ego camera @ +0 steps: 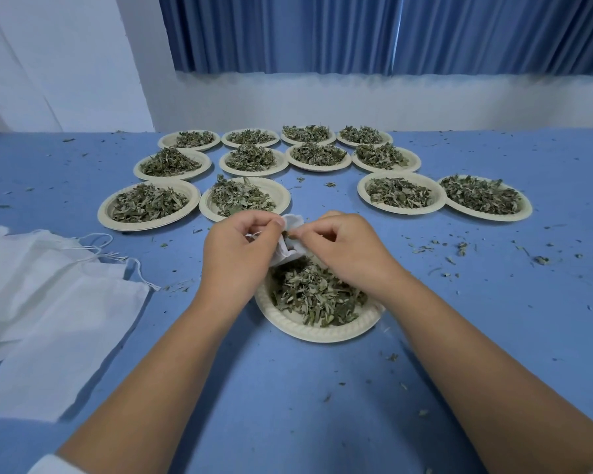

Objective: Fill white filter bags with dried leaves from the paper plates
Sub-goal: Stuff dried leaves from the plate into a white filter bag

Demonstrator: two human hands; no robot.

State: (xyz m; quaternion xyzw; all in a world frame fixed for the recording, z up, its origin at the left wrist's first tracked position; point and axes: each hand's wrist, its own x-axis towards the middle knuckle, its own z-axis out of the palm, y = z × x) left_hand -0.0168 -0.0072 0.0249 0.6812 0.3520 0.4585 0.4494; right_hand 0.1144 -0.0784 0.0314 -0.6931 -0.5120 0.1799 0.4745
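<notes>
Now, filter bag (293, 222): above near plate (322, 333), mouth facing right grip (339, 248).
Left grip (235, 248): pinching bag's rim.
Right grip: at mouth, seemingly pinching dried leaves (286, 234).

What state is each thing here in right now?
filter bag: mouth held open, off the table.
left hand: grips the bag.
right hand: pinches the bag's mouth.
near plate: heaped with dried leaves.
far plates: all heaped.
spare bags: lying flat, piled.
</notes>
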